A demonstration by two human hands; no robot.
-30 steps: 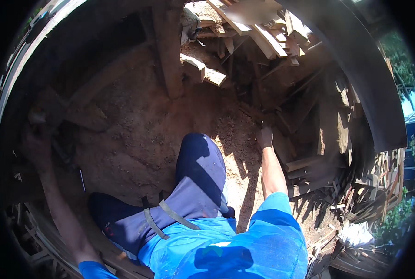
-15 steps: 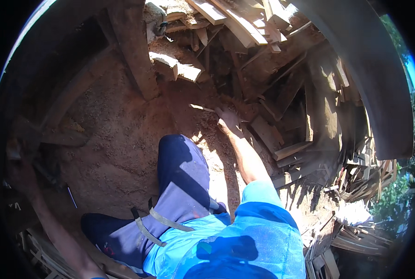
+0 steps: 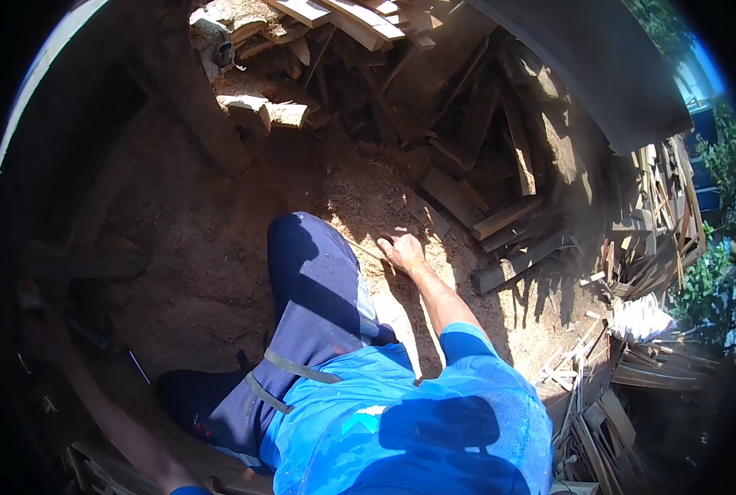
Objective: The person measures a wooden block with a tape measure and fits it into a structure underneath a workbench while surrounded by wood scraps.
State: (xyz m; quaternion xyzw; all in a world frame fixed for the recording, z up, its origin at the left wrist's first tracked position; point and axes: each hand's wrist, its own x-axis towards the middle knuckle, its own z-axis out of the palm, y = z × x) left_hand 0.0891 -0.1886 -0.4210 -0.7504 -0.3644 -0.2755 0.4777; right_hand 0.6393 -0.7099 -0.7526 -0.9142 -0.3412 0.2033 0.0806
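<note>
My right hand (image 3: pixel 402 252) is low over the sawdust-strewn ground, just to the right of my bent knee in dark blue trousers (image 3: pixel 310 256). Its fingers are closed on one end of a thin wood stick (image 3: pixel 363 249), which points left toward the knee. Deep shadow at the far left covers my left hand (image 3: pixel 44 334), and its fingers do not show clearly. That arm reaches forward from the lower left edge, beside dark timber.
Stacked boards (image 3: pixel 504 216) lean to the right of my hand. Short sunlit planks (image 3: pixel 288 114) lie ahead. A dark curved panel (image 3: pixel 582 66) hangs at the upper right. Piled offcuts (image 3: pixel 660 223) and a white bundle (image 3: pixel 641 319) are at the right.
My right hand has drawn back toward my body with the stick, from the shaded ground ahead to beside my knee. The whole view has shifted a little to the right.
</note>
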